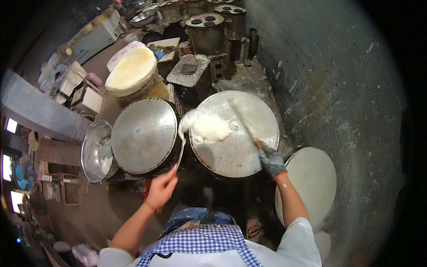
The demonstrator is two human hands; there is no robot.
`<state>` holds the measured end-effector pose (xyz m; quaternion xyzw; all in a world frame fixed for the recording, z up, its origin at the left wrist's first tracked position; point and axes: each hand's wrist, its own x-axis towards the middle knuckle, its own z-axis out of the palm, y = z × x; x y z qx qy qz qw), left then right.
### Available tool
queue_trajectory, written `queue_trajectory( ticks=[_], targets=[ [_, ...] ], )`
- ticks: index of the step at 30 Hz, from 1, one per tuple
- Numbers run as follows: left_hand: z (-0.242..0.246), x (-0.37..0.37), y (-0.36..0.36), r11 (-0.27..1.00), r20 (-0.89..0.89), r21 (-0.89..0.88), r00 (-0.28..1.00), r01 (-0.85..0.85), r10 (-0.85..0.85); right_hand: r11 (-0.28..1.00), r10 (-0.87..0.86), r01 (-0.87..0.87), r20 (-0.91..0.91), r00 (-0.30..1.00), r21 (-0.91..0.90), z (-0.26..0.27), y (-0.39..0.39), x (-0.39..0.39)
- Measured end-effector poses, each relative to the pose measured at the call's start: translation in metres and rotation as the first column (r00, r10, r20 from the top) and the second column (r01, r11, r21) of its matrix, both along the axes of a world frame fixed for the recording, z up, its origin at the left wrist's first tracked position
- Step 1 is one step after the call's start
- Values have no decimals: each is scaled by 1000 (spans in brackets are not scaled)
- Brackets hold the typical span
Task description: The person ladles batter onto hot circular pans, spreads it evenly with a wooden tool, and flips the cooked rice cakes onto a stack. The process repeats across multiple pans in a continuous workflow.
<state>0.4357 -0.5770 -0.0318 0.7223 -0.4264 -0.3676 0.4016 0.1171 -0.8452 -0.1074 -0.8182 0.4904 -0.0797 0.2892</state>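
Note:
My left hand (162, 187) grips the handle of a metal ladle (181, 153). White batter coats the ladle's head and trails at the left rim of a round griddle (230, 160). A thick pool of white batter (211, 128) lies on that griddle's left half, and a thin wet film covers its far part. My right hand (272, 161), in a grey glove with an orange cuff, holds a long spreader (247, 125) across the griddle. Motion blurs the spreader, so its far end is indistinct. A second round griddle (144, 135), bare on top, stands to the left.
A metal basin (87, 152) with some batter stands beyond the left griddle. A stack of thin round flatbreads (133, 68) rises at the far left. Another pale disc (308, 180) lies by the right wall (337, 100). Several drum stoves (205, 36) stand at the back.

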Motion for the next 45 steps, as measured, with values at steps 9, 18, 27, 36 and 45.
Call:
queue_trajectory(
  ticks=[9,18,27,36,45],
  targets=[
    [-38,86,27,893,-85,30,892,448,-444,733,-675,610,434,596,301,-29,212,-25],
    [84,198,73,924,-608,-230,696,306,-382,798,-368,409,179,912,-444,-63,174,305],
    [49,238,131,940,-616,-150,715,306,-331,589,-800,587,502,328,556,-78,210,289],
    [44,242,134,959,-632,-91,728,270,-265,600,-517,687,457,724,-410,-111,192,301],
    [34,199,107,955,-628,-72,731,288,-267,482,-864,415,498,78,772,-27,242,245]
  ],
)
